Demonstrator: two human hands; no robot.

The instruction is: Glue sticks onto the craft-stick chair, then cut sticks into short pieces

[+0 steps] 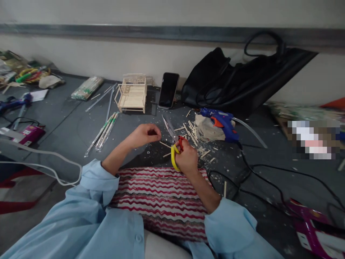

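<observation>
In my right hand (188, 156) is a pair of scissors (170, 127) with one red and one yellow handle loop; the blades point away from me and look slightly parted. My left hand (145, 136) hovers just left of the scissors, thumb and fingers curled together in a pinch. Whatever lies between its fingertips, if anything, is too small to make out. Short cut wooden sticks (192, 132) and pale chips are scattered beyond and beside my right hand. A small bench-like model made of thin sticks (132, 98) stands farther back.
A blue glue gun (219, 120) rests on a crumpled pale cloth (207, 130), its black cord trailing right. A phone (169, 90) leans upright by a black bag (215, 82). Wrapped stick bundles (104, 133) lie at left. Striped fabric (161, 196) covers my lap.
</observation>
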